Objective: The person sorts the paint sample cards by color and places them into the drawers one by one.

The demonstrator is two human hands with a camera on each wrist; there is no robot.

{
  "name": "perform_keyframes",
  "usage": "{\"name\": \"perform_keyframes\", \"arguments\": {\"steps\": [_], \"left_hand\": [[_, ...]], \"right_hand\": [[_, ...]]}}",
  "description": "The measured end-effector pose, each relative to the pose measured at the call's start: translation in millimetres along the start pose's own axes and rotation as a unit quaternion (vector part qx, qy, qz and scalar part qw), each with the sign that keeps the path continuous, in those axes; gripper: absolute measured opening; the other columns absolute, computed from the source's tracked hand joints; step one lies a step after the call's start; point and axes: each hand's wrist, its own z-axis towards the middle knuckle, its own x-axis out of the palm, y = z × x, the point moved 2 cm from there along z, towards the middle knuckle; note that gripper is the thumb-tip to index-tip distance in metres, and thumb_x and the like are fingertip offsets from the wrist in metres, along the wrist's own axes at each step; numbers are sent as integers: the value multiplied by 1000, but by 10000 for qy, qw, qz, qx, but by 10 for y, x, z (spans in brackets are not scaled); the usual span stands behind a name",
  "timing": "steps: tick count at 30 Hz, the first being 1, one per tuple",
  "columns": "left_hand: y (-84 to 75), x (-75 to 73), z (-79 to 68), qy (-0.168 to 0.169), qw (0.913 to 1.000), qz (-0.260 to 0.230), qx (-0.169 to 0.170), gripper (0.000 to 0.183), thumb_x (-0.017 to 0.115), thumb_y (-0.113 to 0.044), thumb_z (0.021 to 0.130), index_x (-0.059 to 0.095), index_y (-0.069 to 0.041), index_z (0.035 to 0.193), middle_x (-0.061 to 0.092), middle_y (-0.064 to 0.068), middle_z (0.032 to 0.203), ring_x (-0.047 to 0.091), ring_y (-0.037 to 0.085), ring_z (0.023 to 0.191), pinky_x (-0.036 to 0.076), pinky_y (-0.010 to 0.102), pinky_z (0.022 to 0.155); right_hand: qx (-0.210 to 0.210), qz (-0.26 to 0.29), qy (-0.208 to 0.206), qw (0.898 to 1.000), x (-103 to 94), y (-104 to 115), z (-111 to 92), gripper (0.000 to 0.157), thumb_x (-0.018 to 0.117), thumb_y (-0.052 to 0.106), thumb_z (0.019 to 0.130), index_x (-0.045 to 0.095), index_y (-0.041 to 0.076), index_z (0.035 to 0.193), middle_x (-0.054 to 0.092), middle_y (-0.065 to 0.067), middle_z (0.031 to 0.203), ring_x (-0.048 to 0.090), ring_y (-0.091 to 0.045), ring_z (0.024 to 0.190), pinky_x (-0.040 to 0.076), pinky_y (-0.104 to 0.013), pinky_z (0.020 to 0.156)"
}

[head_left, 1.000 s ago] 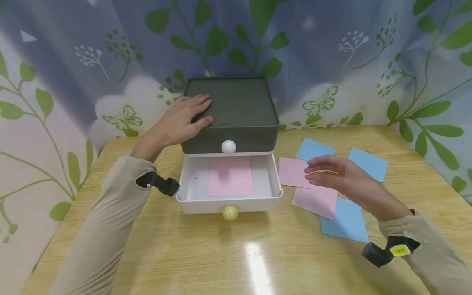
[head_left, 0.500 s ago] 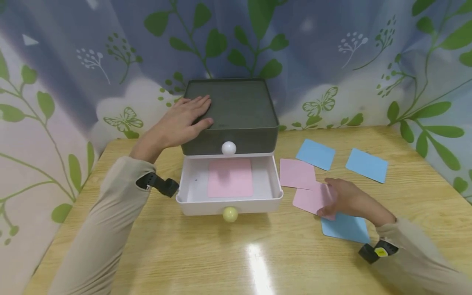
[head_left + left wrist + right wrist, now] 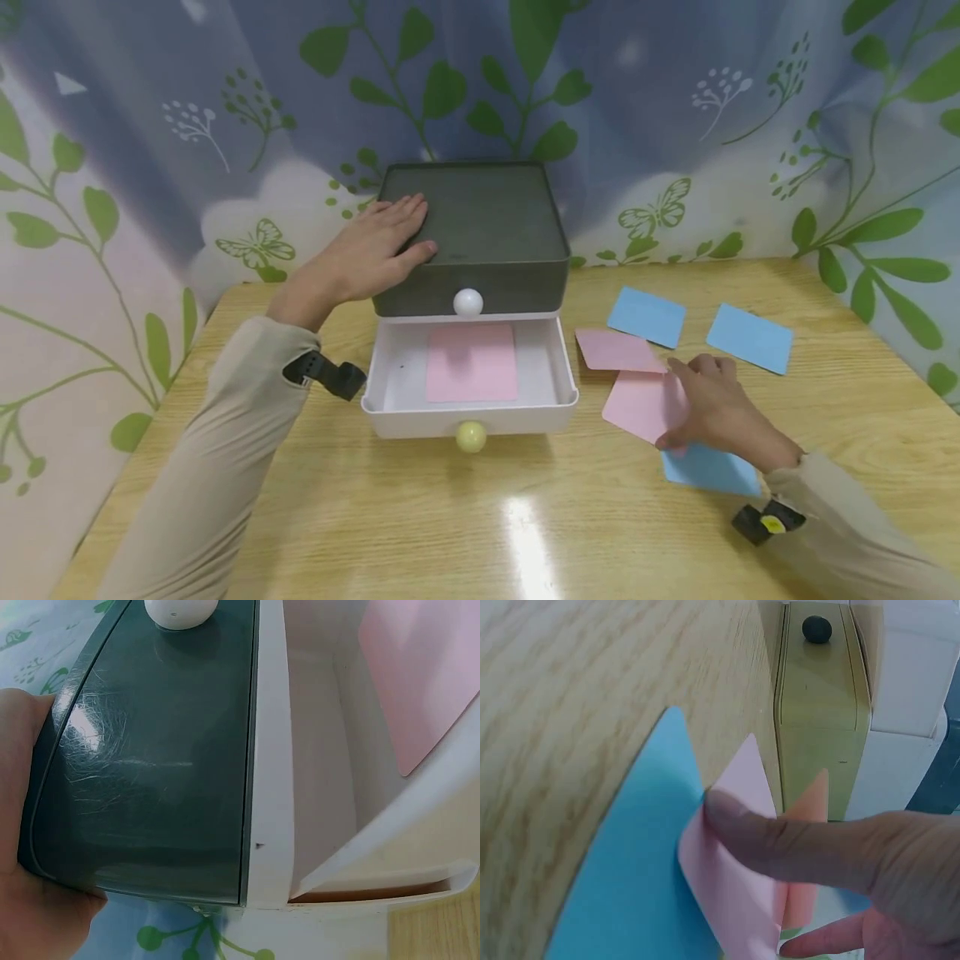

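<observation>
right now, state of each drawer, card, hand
Dark top drawer: shut
White middle drawer: open
Yellow bottom drawer: shut
Drawer's pink card: flat
Gripped pink card: bent
Other pink card: tilted
Rear blue cards: flat
Front blue card: partly covered
Left hand: resting on drawer unit
Right hand: pinching card

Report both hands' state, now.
Left hand: open, resting on the grey-topped drawer unit.
Right hand: closed, pinching a pink card.

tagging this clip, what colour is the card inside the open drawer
The card is pink; the head view shows it best.
</observation>
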Motion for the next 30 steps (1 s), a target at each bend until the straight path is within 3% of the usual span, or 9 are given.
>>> {"name": "perform_keyframes", "arguments": {"steps": [4,8,12,15,22,25,30], "left_hand": [[7,10,4,18,10000,14,-24,66,30,-36,105,12,7,151,9,22,158,7,32,147,4,43,119],[8,13,2,12,10000,23,-38,66,30,-37,105,13,7,151,9,22,158,8,32,147,4,43,119],[4,10,3,17,10000,21,-42,65,30,-37,105,14,6,151,10,22,158,9,32,147,4,43,119],[0,8,9,-17,10000,26,-27,65,30,-36,105,14,7,151,11,22,158,9,33,147,4,43,119],[5,15,6,-105,9999,18,-16,65,32,-35,104,17,7,150,13,22,158,11,33,147,5,43,119],[8,20,5,-127,9999,4,-14,65,32,-36,104,18,7,150,14,22,158,11,33,147,6,43,119],[10,19,10,-141,9999,6,12,65,32,-36,104,18,7,150,14,22,158,12,33,147,6,43,119]], "right_hand": [[-91,-108,-146,9998,-46,14,-33,87,90,24,62,49,-12,130,46,-31,109,30,-54,109,42,-60,80],[-59,168,22,9998,-89,22,-53,66,85,21,72,57,-8,124,50,-27,106,35,-51,105,45,-53,75],[91,438,395,9982,-59,34,-49,75,81,33,76,51,-11,129,52,-29,112,40,-50,108,47,-53,76],[152,367,625,9973,-3,48,-40,89,82,44,73,47,-15,130,52,-31,116,47,-48,107,48,-54,77],[208,-35,715,9972,65,126,-26,83,91,41,58,57,-6,118,57,-24,110,50,-45,103,46,-56,80],[81,-135,600,9981,39,138,-16,71,91,37,60,60,-2,110,59,-20,104,51,-43,98,46,-53,77],[-409,356,377,9978,-67,114,17,28,77,16,81,63,0,99,58,-8,86,51,-27,79,44,-37,64]]}}
